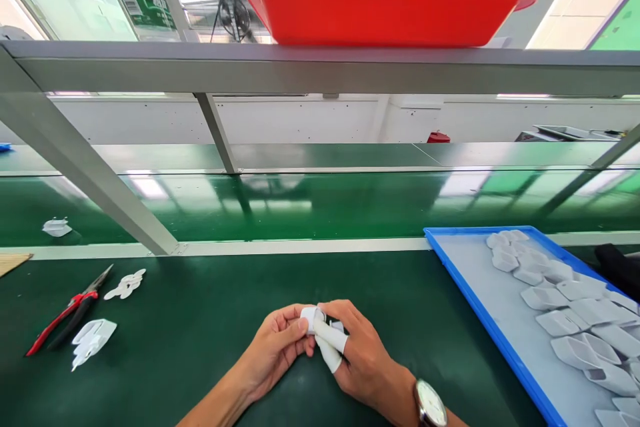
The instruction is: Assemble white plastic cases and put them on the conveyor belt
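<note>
My left hand (280,345) pinches a small white plastic part (311,317) just above the green tabletop, near the front middle. From the other side my right hand (361,360) closes on the same part, with white covers on its thumb and a finger. Much of the part is hidden behind the fingers, so its full shape does not show. A wristwatch (431,403) sits on my right wrist. To the left lie a white moulded piece (93,339), a smaller flat white piece (125,284) and long-nose pliers (73,310) with red and black handles.
A blue-rimmed tray (480,312) at the right holds rows of white plastic parts (575,307). Behind the table runs a green belt surface (320,207) bearing one white piece (57,227). A red tray (385,13) rests on the metal shelf (320,73) overhead. A slanted post (100,167) stands left.
</note>
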`<act>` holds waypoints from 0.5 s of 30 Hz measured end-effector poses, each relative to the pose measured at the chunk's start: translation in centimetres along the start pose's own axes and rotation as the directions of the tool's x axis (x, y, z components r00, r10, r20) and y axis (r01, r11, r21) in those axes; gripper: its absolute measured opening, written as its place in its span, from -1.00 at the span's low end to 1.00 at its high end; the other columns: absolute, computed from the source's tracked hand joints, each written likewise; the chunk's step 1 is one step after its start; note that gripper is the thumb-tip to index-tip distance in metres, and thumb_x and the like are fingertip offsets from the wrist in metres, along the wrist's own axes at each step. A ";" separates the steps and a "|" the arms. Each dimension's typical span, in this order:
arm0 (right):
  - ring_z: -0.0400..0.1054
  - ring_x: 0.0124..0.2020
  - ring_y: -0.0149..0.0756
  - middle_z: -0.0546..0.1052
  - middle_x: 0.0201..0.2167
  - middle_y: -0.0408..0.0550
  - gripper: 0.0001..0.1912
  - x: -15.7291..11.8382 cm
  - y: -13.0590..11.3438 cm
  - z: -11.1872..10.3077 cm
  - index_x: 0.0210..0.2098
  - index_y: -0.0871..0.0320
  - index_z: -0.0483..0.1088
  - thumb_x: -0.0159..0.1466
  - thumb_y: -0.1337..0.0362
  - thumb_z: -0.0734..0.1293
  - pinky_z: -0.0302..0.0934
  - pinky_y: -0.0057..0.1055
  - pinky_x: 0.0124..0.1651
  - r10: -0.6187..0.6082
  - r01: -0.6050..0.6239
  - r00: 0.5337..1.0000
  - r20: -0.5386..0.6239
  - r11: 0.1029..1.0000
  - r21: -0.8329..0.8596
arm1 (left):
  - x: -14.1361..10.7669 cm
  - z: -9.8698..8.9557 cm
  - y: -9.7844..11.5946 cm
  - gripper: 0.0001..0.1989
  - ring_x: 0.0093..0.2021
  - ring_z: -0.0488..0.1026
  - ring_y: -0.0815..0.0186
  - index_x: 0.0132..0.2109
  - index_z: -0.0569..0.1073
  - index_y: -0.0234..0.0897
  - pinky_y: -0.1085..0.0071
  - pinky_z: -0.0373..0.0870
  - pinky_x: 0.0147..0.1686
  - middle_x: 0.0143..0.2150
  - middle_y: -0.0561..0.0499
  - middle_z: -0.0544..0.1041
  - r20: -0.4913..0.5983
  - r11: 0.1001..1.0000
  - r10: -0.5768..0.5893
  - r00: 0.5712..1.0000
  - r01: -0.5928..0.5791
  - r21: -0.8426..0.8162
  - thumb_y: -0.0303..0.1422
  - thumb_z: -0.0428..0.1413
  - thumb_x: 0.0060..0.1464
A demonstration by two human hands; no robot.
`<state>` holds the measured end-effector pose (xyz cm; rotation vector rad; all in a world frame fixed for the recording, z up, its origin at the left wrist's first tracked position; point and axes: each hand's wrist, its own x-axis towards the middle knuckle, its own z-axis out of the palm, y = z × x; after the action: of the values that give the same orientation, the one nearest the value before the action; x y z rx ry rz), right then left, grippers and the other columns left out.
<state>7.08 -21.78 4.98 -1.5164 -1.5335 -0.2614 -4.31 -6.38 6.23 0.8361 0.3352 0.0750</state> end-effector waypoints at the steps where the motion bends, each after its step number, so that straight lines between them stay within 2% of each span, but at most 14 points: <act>1: 0.41 -0.06 -0.14 0.49 -0.01 0.13 -0.53 0.1 0.1 0.0 0.16 0.13 0.35 0.28 0.53 0.24 0.43 -0.16 -0.05 -0.006 0.007 1.000 0.008 1.000 -0.026 | 0.1 0.0 0.0 -0.65 -0.41 0.44 0.43 -0.14 0.63 -0.49 0.52 0.48 -0.37 -0.34 -0.09 0.53 -0.011 1.000 -0.001 1.000 0.001 0.004 -0.31 0.44 -0.03; 4: 0.43 -0.09 -0.15 0.52 -0.05 0.09 -0.56 0.1 0.5 -0.1 0.13 0.10 0.37 0.29 0.50 0.27 0.44 -0.17 -0.09 -0.004 0.004 1.000 0.011 0.998 -0.056 | 0.2 -0.1 0.0 -0.64 -0.40 0.45 0.42 -0.11 0.63 -0.48 0.52 0.49 -0.35 -0.32 -0.10 0.54 -0.012 1.000 -0.012 1.000 0.012 0.009 -0.32 0.43 -0.01; 9: 0.47 -0.14 -0.25 0.56 -0.09 0.03 -0.46 -0.3 1.0 0.2 0.26 0.04 0.25 0.32 0.43 0.34 0.45 -0.27 -0.09 0.077 -0.068 0.994 -0.081 0.992 0.103 | 0.1 -0.3 0.0 -0.65 -0.41 0.43 0.44 -0.06 0.62 -0.48 0.53 0.47 -0.37 -0.30 -0.13 0.55 0.040 1.000 -0.014 0.999 0.015 -0.010 -0.33 0.38 0.06; 15: 0.45 -0.05 -0.25 0.53 -0.02 0.01 -0.49 0.0 0.4 0.4 0.20 -0.01 0.31 0.31 0.48 0.34 0.43 -0.27 -0.02 0.095 -0.082 0.994 -0.054 0.975 0.206 | -0.1 -0.2 0.1 -0.68 -0.40 0.42 0.44 -0.07 0.62 -0.49 0.54 0.46 -0.36 -0.29 -0.13 0.54 0.084 0.999 -0.013 0.996 0.016 -0.040 -0.33 0.36 0.09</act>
<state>7.23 -21.42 4.55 -1.3971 -1.3937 -0.0963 -4.47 -6.17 6.20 0.7942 0.2604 0.0331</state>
